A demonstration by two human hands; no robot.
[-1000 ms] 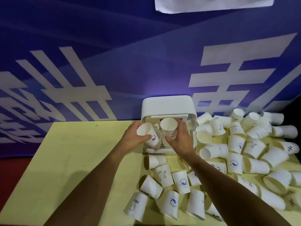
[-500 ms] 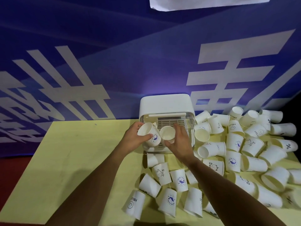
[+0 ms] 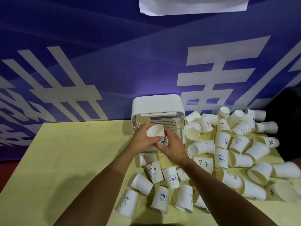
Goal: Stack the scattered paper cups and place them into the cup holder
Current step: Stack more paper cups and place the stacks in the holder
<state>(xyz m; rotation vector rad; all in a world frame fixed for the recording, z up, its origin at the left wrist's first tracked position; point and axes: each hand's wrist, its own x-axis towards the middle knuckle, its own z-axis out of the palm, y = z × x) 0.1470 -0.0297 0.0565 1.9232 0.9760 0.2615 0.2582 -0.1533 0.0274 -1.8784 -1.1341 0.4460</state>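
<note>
Both hands meet in front of the white cup holder (image 3: pixel 157 103), whose clear front faces me. My left hand (image 3: pixel 143 139) and my right hand (image 3: pixel 173 145) together grip white paper cups (image 3: pixel 155 130) pressed into one small stack. Only one open mouth shows, tilted toward me, and a blue whale logo is visible below my left thumb. The stack hangs just above the holder's base, in front of its slotted tray (image 3: pixel 163 123). Many more scattered paper cups (image 3: pixel 223 141) lie on their sides on the yellow table (image 3: pixel 65 160).
Loose cups spread from the holder's right side to the table's right edge, and a second group (image 3: pixel 162 185) lies between my forearms near the front edge. A blue banner wall (image 3: pixel 97 62) stands right behind the table.
A second ago each hand held its own cup side by side. The hands have closed together and the two cups now sit as one stack.
</note>
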